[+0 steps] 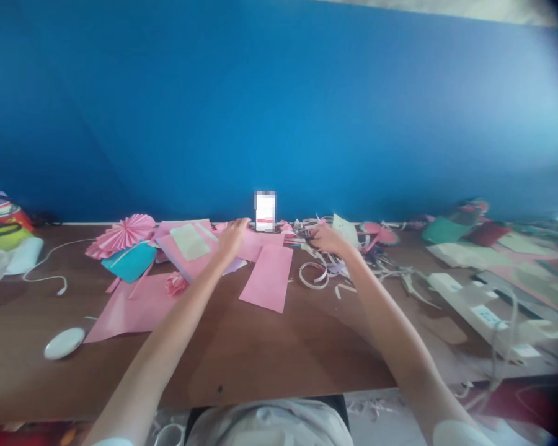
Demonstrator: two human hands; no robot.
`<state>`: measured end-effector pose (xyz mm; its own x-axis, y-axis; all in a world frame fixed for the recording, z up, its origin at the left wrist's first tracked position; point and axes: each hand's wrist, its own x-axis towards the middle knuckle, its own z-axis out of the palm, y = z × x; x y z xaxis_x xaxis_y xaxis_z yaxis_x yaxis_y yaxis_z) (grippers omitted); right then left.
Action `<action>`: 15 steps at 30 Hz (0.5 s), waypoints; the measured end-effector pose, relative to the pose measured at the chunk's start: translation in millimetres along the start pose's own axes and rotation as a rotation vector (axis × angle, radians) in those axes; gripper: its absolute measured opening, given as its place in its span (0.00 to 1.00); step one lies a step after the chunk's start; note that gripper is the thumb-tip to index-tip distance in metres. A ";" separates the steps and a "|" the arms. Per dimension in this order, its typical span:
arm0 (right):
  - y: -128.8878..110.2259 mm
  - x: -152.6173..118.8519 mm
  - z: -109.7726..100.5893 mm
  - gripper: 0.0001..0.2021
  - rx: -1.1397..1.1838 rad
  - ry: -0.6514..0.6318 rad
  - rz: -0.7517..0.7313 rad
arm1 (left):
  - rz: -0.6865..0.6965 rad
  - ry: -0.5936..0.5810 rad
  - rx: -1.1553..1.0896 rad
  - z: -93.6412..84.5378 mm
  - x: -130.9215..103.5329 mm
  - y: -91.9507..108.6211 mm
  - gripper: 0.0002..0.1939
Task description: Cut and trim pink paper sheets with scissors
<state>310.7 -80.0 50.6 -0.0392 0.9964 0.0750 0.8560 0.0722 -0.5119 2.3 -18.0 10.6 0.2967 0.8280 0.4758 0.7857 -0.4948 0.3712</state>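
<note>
Hands reach far — left hand (232, 238) flat on pink paper (260, 246); right hand's (328, 238) finger state unclear among strips (314, 275).

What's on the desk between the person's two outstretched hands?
In the head view, between the left hand and right hand lie pink paper sheets, with a small upright phone behind them against the blue wall.

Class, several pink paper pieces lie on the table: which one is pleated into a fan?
The pink pleated paper fan at the far left, above the teal paper; the other pink sheets lie flat.
</note>
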 end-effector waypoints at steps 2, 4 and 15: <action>0.8 0.6 0.0 0.06 -0.041 -0.014 0.025 | 0.098 -0.045 -0.003 10.8 -3.3 13.5 0.22; 0.7 0.3 0.1 0.06 -0.058 -0.033 0.042 | 0.132 -0.183 0.029 21.9 -7.9 24.6 0.20; 13.8 6.5 12.1 0.13 -0.171 -0.134 0.016 | 0.023 -0.332 -0.009 46.7 -19.5 29.7 0.18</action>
<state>316.0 -72.0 33.8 -0.0832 0.9951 -0.0528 0.9315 0.0589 -0.3588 45.2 -36.5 -24.9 0.4758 0.8567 0.1990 0.7725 -0.5152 0.3711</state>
